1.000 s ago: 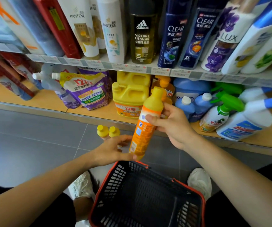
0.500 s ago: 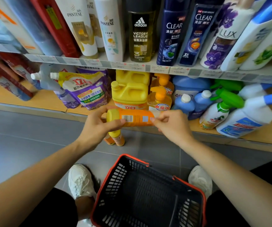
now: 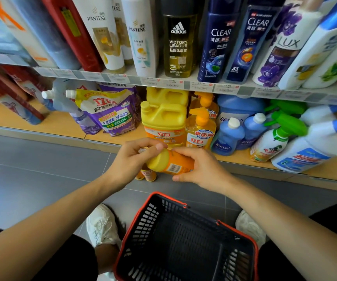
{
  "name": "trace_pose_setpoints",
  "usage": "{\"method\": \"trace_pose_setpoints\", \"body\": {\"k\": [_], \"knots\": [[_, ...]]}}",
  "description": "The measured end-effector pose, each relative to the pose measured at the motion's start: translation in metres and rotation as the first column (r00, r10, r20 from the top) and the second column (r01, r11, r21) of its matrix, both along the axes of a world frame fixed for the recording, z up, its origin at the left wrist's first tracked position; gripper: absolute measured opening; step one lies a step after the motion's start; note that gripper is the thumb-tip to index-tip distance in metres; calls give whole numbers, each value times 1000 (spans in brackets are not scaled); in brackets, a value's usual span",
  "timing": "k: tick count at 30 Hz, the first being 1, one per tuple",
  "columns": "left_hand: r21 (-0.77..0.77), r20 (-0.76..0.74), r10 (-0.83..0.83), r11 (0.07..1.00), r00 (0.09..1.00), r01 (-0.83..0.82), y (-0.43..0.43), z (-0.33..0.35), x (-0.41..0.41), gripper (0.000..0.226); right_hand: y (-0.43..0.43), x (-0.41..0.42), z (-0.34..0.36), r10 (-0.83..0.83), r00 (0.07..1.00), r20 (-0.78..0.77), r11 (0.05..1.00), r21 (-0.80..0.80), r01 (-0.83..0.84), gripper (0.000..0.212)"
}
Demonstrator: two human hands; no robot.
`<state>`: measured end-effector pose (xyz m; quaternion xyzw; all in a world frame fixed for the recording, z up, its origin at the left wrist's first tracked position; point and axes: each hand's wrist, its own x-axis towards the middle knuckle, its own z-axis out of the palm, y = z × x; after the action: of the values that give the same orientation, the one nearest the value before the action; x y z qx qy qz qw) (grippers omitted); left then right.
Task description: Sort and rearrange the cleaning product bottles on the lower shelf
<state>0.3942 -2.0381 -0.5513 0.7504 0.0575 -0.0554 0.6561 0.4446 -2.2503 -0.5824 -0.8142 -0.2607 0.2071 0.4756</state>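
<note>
An orange bottle (image 3: 172, 165) with a yellow cap lies sideways in midair, barcode up, just before the lower shelf's (image 3: 41, 120) front edge.

Orange bottle (image 3: 175, 166), yellow cap (image 3: 157, 161)

Lower shelf (image 3: 31, 118) bears yellow jug (image 3: 163, 120), blue bottles (image 3: 227, 136), purple pouch (image 3: 114, 116).

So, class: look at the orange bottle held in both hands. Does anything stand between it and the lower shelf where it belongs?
Yes. The orange bottle lies sideways in the left hand and right hand, in front of the lower shelf. Straight behind it the yellow jug and the pump bottle fill the front edge; bare shelf shows further left.
</note>
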Motion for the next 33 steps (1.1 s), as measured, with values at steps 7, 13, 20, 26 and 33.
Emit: {"method": "trace_pose_setpoints", "body": {"k": [7, 13, 20, 26, 33], "knots": [[-195, -75, 4, 981, 997, -19, 4, -1, -1, 36, -2, 5, 1, -32, 999, -30, 1000, 0, 32, 70], [-272, -27, -41, 962, 999, 32, 2, -1, -2, 50, 0, 6, -1, -80, 995, -62, 996, 31, 82, 68], [-18, 276, -3, 1000, 961, 8, -3, -2, -4, 43, 0, 7, -2, -131, 989, -68, 988, 79, 136, 59], [124, 394, 91, 981, 915, -151, 2, -5, -5, 23, 1, 4, -3, -79, 993, -87, 992, 91, 87, 65], [220, 373, 131, 949, 919, -224, 13, -12, -13, 14, 3, 9, 0, -71, 989, -132, 986, 138, 89, 56]]}}
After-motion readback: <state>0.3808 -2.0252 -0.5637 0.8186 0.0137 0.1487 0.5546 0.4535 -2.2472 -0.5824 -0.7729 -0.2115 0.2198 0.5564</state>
